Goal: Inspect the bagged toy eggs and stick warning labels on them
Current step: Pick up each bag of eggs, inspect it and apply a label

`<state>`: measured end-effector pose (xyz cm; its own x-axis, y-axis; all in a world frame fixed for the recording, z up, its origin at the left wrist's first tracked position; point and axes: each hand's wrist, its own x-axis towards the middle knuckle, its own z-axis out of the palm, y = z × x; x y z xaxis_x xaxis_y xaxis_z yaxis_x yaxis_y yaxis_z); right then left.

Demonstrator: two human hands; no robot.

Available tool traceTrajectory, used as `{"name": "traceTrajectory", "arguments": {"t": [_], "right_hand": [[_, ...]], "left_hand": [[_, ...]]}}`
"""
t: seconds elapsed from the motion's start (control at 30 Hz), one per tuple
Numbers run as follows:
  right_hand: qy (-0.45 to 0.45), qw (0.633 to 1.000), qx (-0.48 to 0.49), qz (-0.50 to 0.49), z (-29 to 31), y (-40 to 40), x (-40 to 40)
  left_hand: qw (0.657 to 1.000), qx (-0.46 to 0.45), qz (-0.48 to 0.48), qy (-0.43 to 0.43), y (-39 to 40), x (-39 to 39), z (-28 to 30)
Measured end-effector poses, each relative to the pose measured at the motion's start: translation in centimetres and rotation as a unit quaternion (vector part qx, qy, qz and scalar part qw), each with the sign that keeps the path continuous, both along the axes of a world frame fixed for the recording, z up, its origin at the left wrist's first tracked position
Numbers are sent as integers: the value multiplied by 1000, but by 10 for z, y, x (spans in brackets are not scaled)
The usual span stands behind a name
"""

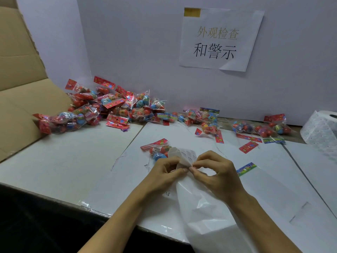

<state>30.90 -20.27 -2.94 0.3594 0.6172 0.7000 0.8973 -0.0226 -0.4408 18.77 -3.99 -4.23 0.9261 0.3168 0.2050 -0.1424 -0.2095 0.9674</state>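
Observation:
A white strip of label backing paper (198, 203) runs from the table's front edge up to my hands. My left hand (165, 169) pinches its upper end, and my right hand (213, 170) pinches a small white warning label (188, 156) at that end. Just behind my hands lies one clear bag of red and blue toy eggs (157, 149) with a red header card. A big heap of bagged eggs (107, 108) lies at the back left against the wall. More bags (206, 119) and another group of bags (264, 128) sit along the back.
A brown cardboard box (20, 99) stands open at the left. A roll of white labels (322, 126) sits at the far right. A paper sign (218, 39) hangs on the white back wall. White sheets (73, 161) cover the table; a loose colourful header card (246, 168) lies right of my hands.

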Motion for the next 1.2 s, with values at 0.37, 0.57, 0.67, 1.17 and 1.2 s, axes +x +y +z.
{"name": "traceTrajectory", "arguments": {"t": [0.37,0.57,0.67,1.17,1.2], "right_hand": [[-7,1000,-16,16,-1,-1,1],[123,981,115,-93,2,-1,7],[190,947,200,-164,5,-5,16],[-55,991,70,-100,-2,9,-10],[-51,992,68,-90,-2,9,-11]], "left_hand": [[999,-36,-7,-10,-2,0,1],[997,-54,39,24,0,3,-1],[994,82,70,24,-1,4,-5],[984,172,44,-25,-11,0,-1],[985,167,40,-25,-11,0,-1]]}}
